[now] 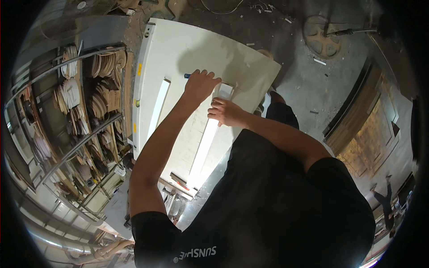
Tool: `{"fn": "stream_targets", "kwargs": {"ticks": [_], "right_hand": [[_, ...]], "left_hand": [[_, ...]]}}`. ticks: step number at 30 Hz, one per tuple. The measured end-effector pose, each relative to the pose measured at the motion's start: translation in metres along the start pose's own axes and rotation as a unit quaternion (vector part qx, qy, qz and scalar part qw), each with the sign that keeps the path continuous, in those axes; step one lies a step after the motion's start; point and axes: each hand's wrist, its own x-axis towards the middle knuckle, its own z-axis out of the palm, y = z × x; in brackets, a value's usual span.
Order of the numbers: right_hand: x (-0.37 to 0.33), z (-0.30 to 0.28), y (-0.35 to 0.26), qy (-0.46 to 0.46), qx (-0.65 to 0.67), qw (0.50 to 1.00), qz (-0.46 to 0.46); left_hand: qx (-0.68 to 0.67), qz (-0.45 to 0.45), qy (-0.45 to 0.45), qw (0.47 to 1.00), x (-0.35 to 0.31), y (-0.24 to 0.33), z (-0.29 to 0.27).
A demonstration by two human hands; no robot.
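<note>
Left hand [202, 85] closed round blue marker [187, 75], tip on white panel [187, 49]. Right hand [225, 111] curled, pinning long white strip [206, 138] flat on panel. Step looks like marking along strip end. Next move needs strip held steady.

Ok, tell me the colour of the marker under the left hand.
Blue: the marker tip pokes out beside the left hand on the white panel, head view.

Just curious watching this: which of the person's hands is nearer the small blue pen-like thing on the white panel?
Left. The left hand touches the small blue pen-like thing; the right hand rests lower, apart from it.
</note>
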Motion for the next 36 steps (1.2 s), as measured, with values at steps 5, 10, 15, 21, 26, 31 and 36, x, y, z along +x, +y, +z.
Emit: {"fn": "stream_targets", "kwargs": {"ticks": [5,10,15,21,26,31,36], "right_hand": [[0.005,-0.004,-0.004,-0.047,0.002,0.999,0.004],[0.0,0.003,-0.004,-0.057,-0.007,0.998,0.011],[0.012,-0.002,-0.01,-0.119,-0.023,0.993,0.006],[-0.018,0.043,0.005,-0.07,0.043,0.996,0.042],[0.019,0.031,-0.013,0.015,-0.007,0.999,-0.042],[-0.007,0.029,-0.001,-0.062,-0.114,0.991,-0.022],[0.005,0.005,-0.012,-0.088,-0.054,0.994,-0.017]], "left_hand": [[0.027,-0.023,-0.012,0.999,-0.002,0.005,-0.002],[0.014,-0.025,0.002,1.0,0.01,0.005,0.015],[0.009,-0.063,0.002,0.998,-0.017,-0.01,0.036],[-0.293,-0.301,0.215,0.882,-0.051,-0.072,0.134],[-0.235,-0.541,0.166,0.79,-0.278,-0.115,0.28],[-0.409,-0.524,0.144,0.733,-0.327,-0.039,0.295],[-0.351,-0.624,0.139,0.684,-0.375,-0.016,0.286]]}}
